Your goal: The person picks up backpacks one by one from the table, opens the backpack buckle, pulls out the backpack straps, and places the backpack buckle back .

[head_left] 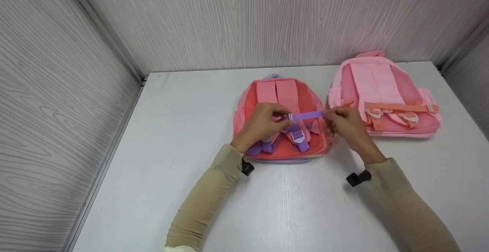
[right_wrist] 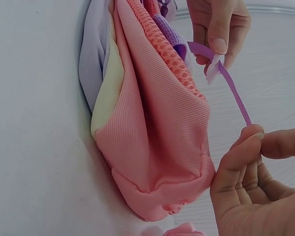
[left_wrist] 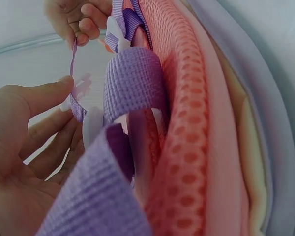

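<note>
A small coral-pink backpack (head_left: 250,103) lies on the table with its strap side up. Purple webbing straps (head_left: 303,146) with white buckles (head_left: 298,136) lie across its lower half. My left hand (head_left: 262,122) pinches a small white buckle (right_wrist: 215,69) threaded on one purple strap (head_left: 307,115). That strap runs taut to my right hand (head_left: 345,124), which pinches its end between thumb and forefinger. In the right wrist view my right hand (right_wrist: 258,182) is beside the bag's pink side pocket (right_wrist: 157,182). The left wrist view shows the coral mesh back panel (left_wrist: 182,123) close to my left hand (left_wrist: 27,132).
A lighter pink backpack (head_left: 376,80) with orange straps (head_left: 401,107) lies at the back right, close beside the first. The white table (head_left: 183,130) meets grey wood-grain panels (head_left: 229,23) at the back and sides. Small black cameras (head_left: 358,178) hang at both wrists.
</note>
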`<state>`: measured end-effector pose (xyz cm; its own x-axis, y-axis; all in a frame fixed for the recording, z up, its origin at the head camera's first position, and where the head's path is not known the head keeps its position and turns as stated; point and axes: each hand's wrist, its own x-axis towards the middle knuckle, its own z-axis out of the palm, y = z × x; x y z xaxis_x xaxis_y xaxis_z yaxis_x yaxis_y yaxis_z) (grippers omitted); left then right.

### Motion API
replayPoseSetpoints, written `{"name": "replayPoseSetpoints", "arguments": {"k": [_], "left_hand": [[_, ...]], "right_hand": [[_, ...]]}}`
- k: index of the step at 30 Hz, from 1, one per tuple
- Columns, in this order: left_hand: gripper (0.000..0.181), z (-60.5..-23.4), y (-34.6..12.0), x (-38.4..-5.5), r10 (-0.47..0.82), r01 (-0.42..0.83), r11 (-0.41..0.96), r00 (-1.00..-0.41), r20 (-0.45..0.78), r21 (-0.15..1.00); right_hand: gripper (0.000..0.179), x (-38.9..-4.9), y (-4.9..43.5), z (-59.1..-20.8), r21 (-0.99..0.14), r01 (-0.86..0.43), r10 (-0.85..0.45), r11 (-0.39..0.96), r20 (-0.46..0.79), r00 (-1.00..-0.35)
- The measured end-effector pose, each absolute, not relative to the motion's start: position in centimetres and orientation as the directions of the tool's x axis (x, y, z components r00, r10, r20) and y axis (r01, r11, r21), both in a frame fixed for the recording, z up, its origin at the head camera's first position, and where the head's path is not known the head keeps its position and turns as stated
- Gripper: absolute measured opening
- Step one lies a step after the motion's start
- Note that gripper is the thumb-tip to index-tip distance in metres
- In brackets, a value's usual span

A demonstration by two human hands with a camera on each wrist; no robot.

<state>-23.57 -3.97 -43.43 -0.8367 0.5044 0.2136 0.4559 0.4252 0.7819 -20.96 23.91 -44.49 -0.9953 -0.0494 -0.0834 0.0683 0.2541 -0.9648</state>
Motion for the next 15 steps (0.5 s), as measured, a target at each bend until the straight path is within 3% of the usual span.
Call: {"name": "replayPoseSetpoints", "arguments": {"k": [15], "left_hand": [[0.024,-43.6,-2.6,-23.3,0.483,0.409,0.403,-0.855,0.190,0.819]], "right_hand": [[0.040,-20.9,24.4,-44.6,-0.971,0.080,-0.067,0.225,-0.097,-0.993]]}}
